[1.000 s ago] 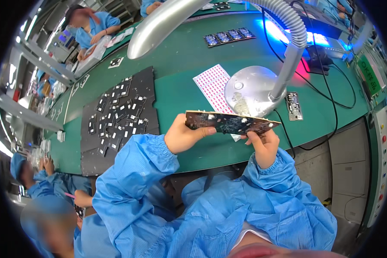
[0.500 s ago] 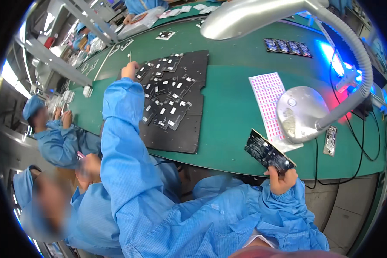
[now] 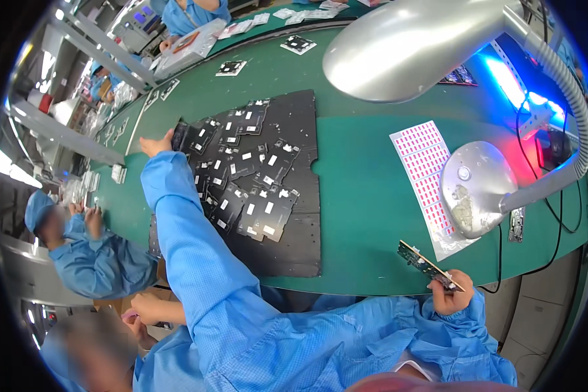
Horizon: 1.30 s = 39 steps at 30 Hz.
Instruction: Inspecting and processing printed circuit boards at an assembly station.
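Note:
My left hand is stretched out to the far left corner of a black mat. Its thumb and a finger stand apart, with the fingertips beside a dark board at the mat's edge. Several flat black boards with white labels lie spread and partly overlapping on the mat. At the table's near edge on the right, my right hand is closed on the lower end of a circuit board. That board is held tilted, showing mostly its long edge and part of its component side.
A silver desk lamp arches over the green table. Its round base overlaps a sheet of red stickers. Cables run beside it. Co-workers sit at the left. More boards lie farther back.
My left hand has shifted left and nearer, to the mat's corner, and its fingers have spread. My right hand has turned its circuit board more edge-on. The whole view has shifted.

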{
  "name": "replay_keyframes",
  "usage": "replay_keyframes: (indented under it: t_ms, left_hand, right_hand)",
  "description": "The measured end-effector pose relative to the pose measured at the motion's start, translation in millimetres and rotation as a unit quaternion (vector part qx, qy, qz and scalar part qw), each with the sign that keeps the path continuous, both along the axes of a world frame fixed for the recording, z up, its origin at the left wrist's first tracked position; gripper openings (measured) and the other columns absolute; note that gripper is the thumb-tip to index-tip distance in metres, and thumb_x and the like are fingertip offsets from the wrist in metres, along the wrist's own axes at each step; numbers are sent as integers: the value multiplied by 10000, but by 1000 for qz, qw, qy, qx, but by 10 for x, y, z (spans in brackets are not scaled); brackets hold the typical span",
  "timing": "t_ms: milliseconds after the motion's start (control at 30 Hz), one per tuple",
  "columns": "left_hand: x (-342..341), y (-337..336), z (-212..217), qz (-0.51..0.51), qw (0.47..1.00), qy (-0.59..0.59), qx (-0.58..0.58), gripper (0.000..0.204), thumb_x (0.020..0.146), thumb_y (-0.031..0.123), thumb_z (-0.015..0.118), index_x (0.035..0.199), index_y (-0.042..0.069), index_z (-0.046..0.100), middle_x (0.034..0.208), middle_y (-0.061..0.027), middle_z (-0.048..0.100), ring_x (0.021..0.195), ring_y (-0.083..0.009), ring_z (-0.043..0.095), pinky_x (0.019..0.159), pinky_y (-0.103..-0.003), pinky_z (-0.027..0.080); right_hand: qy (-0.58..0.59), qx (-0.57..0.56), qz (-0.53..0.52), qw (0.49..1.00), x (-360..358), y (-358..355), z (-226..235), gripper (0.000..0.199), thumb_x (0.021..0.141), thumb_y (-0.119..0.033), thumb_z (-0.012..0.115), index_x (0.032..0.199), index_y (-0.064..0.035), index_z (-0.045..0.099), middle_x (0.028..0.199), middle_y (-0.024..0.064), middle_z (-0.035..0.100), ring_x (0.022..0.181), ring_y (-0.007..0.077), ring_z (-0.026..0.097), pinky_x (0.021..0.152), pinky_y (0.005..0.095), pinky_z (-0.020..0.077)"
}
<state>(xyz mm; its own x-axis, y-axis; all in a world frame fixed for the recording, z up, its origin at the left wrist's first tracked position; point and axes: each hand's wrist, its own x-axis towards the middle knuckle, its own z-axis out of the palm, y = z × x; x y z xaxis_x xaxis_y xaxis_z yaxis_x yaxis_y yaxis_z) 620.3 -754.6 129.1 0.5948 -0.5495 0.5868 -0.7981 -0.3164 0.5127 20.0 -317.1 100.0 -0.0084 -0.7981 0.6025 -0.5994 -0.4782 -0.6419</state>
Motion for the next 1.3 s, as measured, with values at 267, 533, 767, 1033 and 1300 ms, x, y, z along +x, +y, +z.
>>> replay_keyframes:
  t_ms: [267, 533, 767, 1033, 1300]
  left_hand:
    - [-65, 366, 807, -170, 959, 171, 150, 597, 681, 350, 737, 1110, -9, 530, 1066, -145, 577, 965, -231, 561, 855, -338, 434]
    - [-2752, 1742, 1426, -643, 448, 138, 605, 894, 637, 226, 794, 1352, 55, 285, 1337, -130, 388, 1257, -225, 335, 1031, -369, 272]
    - [-4426, 3287, 881, -768, 379, 400, 326, 396, 775, 39, 653, 1139, -36, 518, 1046, -76, 598, 979, -122, 534, 866, -276, 423]
    - [-4590, 3387, 920, -827, 290, 439, 198, 399, 730, -21, 676, 1109, -38, 552, 1069, -107, 598, 997, -146, 539, 886, -291, 421]
    - [-4276, 3522, 953, -858, 464, 185, -121, 406, 676, 29, 670, 1075, 35, 595, 1038, -163, 607, 1069, -302, 540, 929, -380, 417]
  right_hand:
    - [-73, 17, -32, 997, 70, 116, -176, 249, 653, 64, 629, 884, 73, 537, 667, 142, 589, 499, 186, 565, 450, 264, 444]
    - [-441, 71, -46, 893, 195, -63, 130, 259, 826, -46, 523, 1048, 79, 475, 806, 101, 573, 489, 115, 497, 434, 206, 413]
    - [-443, 3, 47, 895, 24, 27, 164, 465, 770, -48, 561, 1192, 72, 406, 1099, 146, 531, 964, 194, 531, 857, 327, 419]
    - [-340, -26, -42, 939, -328, 209, 509, 419, 699, 93, 576, 1100, 30, 474, 1010, 112, 560, 912, 196, 542, 854, 354, 425]
    - [-91, -103, 201, 970, -248, -171, 973, 182, 830, -90, 554, 910, 71, 581, 958, 215, 607, 904, 288, 599, 849, 365, 447]
